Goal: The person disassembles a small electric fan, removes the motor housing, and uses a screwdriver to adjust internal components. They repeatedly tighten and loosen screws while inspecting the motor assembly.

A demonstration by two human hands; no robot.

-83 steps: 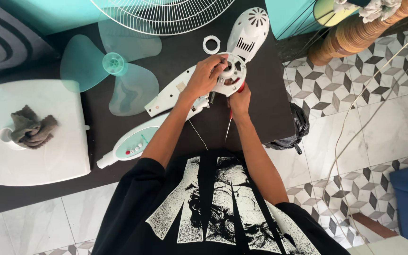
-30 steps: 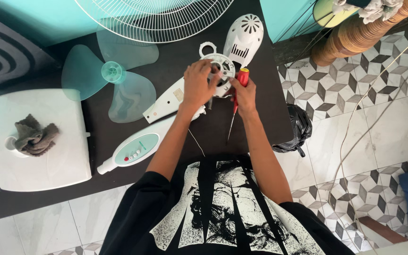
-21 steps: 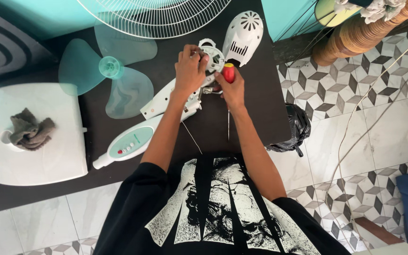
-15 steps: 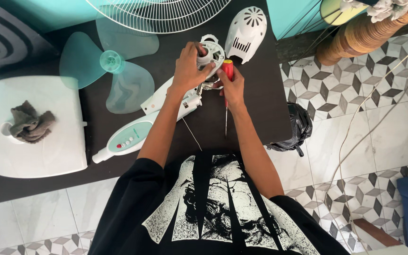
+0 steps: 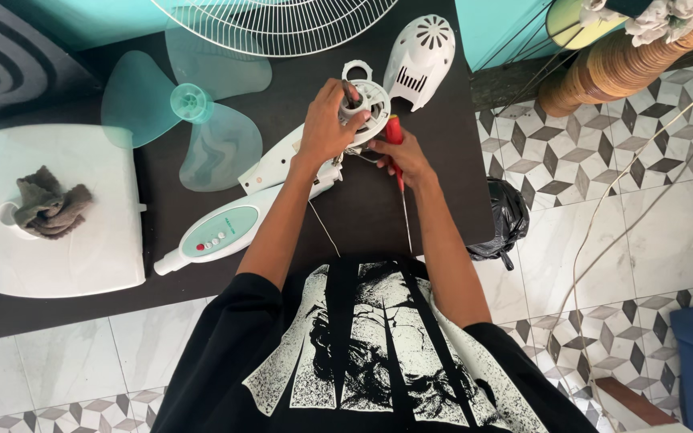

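Observation:
On a dark table (image 5: 443,200) lies a taken-apart white fan. My left hand (image 5: 326,128) grips the round white motor unit (image 5: 370,96) at the top of the fan's neck. My right hand (image 5: 403,156) holds a red-handled screwdriver (image 5: 395,136) whose thin shaft points down toward my body. The fan's white stem with a pale green control panel (image 5: 222,232) runs down-left from the motor. A white vented motor cover (image 5: 420,48) lies just right of the motor.
A translucent teal fan blade (image 5: 194,120) lies left of the motor, with a white wire grille (image 5: 274,24) at the far edge. A white fan base (image 5: 82,232) holds a grey rag (image 5: 48,204). A black bag (image 5: 507,220) and cables (image 5: 603,208) sit on the patterned tile floor at right.
My left hand has shifted up onto the motor unit. The right hand has turned the screwdriver so its shaft points toward me, and the view has drifted slightly.

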